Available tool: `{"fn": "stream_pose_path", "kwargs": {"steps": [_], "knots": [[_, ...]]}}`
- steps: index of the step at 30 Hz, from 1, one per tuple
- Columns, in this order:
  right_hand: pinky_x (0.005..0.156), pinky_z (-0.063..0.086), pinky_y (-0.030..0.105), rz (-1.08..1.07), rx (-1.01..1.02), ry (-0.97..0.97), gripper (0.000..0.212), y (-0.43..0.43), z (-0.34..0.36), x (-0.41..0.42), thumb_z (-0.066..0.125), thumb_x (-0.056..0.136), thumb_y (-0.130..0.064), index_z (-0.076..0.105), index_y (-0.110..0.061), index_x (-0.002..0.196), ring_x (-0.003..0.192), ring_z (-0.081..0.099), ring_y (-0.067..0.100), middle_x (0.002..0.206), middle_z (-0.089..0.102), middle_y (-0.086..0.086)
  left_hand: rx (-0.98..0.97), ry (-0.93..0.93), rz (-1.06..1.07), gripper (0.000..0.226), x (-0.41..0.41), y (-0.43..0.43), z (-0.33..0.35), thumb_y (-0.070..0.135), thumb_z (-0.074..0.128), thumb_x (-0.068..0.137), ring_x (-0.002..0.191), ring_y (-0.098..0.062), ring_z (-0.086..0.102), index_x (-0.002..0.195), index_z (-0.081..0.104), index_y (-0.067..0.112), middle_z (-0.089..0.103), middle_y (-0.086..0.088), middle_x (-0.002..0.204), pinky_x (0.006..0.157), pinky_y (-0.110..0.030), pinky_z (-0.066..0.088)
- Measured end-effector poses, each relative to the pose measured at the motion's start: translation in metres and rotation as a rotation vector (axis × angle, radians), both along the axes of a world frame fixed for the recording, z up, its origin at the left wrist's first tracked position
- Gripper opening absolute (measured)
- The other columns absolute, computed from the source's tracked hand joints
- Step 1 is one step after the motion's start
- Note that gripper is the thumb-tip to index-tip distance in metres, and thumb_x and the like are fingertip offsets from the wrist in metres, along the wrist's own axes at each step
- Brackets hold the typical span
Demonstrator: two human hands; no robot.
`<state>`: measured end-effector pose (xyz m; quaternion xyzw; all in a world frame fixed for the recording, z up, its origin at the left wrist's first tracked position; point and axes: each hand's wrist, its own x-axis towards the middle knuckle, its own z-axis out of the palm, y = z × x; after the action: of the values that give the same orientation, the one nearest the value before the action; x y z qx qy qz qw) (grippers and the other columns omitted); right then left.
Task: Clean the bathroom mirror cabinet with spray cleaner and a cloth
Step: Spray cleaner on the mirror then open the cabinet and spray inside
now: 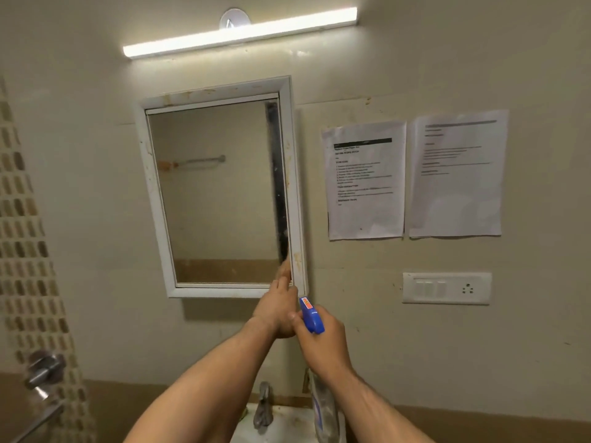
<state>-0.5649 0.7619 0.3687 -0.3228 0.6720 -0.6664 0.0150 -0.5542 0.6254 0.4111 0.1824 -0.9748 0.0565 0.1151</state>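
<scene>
Far left: mosaic tile strip [22,225] ran down the wall, with a chrome door handle [43,369] low beside it. Mirror cabinet [160,199] hung on the beige wall, white frame stained with rusty-brown marks, most visibly on the top rail and right stile; tube light [240,32] was lit above it. The glass reflected a towel bar and the opposite wall. Left hand [276,310] was up at the cabinet's lower right corner, fingers [283,270] on the door edge there, apparently hooked on it; whether they actually pinched the edge couldn't be told. Right hand [319,340] sat just beside and touching the left, clenched round the neck of the spray bottle [311,316]; blue trigger head with an orange label poked up above the fist, nozzle aimed toward the cabinet's bottom right corner. Bottle's clear body [324,410] hung below the wrist, in front of the washbasin [281,426]. Basin tap [263,407] stood between the two forearms. Right of the cabinet: two printed sheets [366,180] taped side by side on the wall, text too blurred to read. Below them, a white switch plate [446,288] with a socket. No cloth in view.
</scene>
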Motion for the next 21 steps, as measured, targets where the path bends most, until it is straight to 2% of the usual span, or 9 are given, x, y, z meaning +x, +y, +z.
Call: {"fn": "stream_pose_path", "kwargs": {"steps": [3,5,6,8,13,15,17,19,21], "knots": [[0.06,0.048,0.014,0.046,-0.016,0.002,0.014,-0.004,0.002,-0.015,0.076,0.092,-0.032,0.066,-0.029,0.082,0.064,0.06,0.004,0.074,0.068,-0.008,-0.013,0.213,0.013,0.04,0.007,-0.002,0.004,0.043,0.053,0.09,0.115,-0.027,0.052,0.12,0.06,0.017,0.039,-0.007,0.152,0.096,-0.04,0.052],[0.055,0.046,0.015,0.058,-0.046,0.001,0.018,-0.008,0.004,-0.019,0.076,0.091,-0.032,0.065,-0.026,0.077,0.058,0.053,0.004,0.069,0.066,-0.004,0.015,0.411,-0.04,0.024,0.027,-0.006,-0.001,0.039,0.051,0.09,0.092,-0.025,0.055,0.107,0.054,0.022,0.057,0.001,0.121,0.075,-0.039,0.049],[0.054,0.045,0.016,0.076,-0.046,-0.003,0.02,-0.012,0.005,-0.018,0.076,0.091,-0.034,0.065,-0.024,0.078,0.057,0.051,0.004,0.07,0.065,0.001,0.022,0.492,-0.046,0.018,0.041,-0.009,-0.006,0.039,0.052,0.09,0.084,-0.024,0.055,0.103,0.05,0.026,0.058,0.006,0.102,0.07,-0.038,0.045],[0.055,0.044,0.017,0.098,-0.031,0.014,0.022,-0.021,0.006,-0.014,0.075,0.092,-0.036,0.066,-0.02,0.079,0.058,0.05,0.005,0.074,0.066,0.006,0.022,0.622,0.001,0.014,0.068,-0.011,-0.011,0.043,0.053,0.093,0.073,-0.019,0.053,0.094,0.045,0.031,0.053,0.012,0.081,0.068,-0.038,0.043],[0.053,0.043,0.016,0.173,-0.025,0.055,0.026,-0.05,0.017,0.015,0.075,0.091,-0.039,0.064,-0.02,0.077,0.056,0.049,0.005,0.068,0.063,-0.001,0.026,0.793,0.17,0.04,0.126,-0.013,-0.014,0.059,0.052,0.096,0.061,-0.017,0.048,0.076,0.043,0.026,0.045,0.012,0.065,0.06,-0.037,0.043],[0.05,0.042,0.012,0.221,-0.037,0.053,0.028,-0.062,0.022,0.031,0.073,0.093,-0.042,0.059,-0.024,0.075,0.053,0.047,0.001,0.062,0.054,-0.007,0.048,0.819,0.238,0.042,0.151,-0.016,-0.014,0.063,0.049,0.095,0.061,-0.015,0.048,0.077,0.042,0.026,0.044,0.012,0.065,0.055,-0.034,0.039],[0.049,0.042,0.01,0.279,-0.042,0.042,0.03,-0.075,0.03,0.052,0.068,0.096,-0.044,0.059,-0.024,0.076,0.052,0.047,-0.001,0.064,0.052,-0.008,0.055,0.827,0.282,0.036,0.181,-0.023,-0.014,0.059,0.053,0.095,0.069,-0.019,0.055,0.087,0.047,0.024,0.051,0.01,0.074,0.058,-0.032,0.041],[0.047,0.041,0.009,0.333,-0.058,0.021,0.031,-0.09,0.037,0.075,0.064,0.098,-0.044,0.06,-0.023,0.077,0.051,0.048,-0.003,0.064,0.052,-0.006,0.019,0.817,0.323,0.038,0.215,-0.032,-0.01,0.051,0.059,0.096,0.092,-0.021,0.063,0.113,0.054,0.018,0.062,0.0,0.102,0.075,-0.032,0.051],[0.046,0.04,0.009,0.383,-0.07,0.018,0.032,-0.105,0.045,0.098,0.062,0.1,-0.043,0.061,-0.021,0.076,0.049,0.048,-0.001,0.064,0.052,-0.005,-0.082,0.76,0.361,0.056,0.248,-0.043,-0.003,0.044,0.061,0.097,0.116,-0.025,0.059,0.14,0.045,0.01,0.057,-0.009,0.132,0.098,-0.039,0.055]]}}
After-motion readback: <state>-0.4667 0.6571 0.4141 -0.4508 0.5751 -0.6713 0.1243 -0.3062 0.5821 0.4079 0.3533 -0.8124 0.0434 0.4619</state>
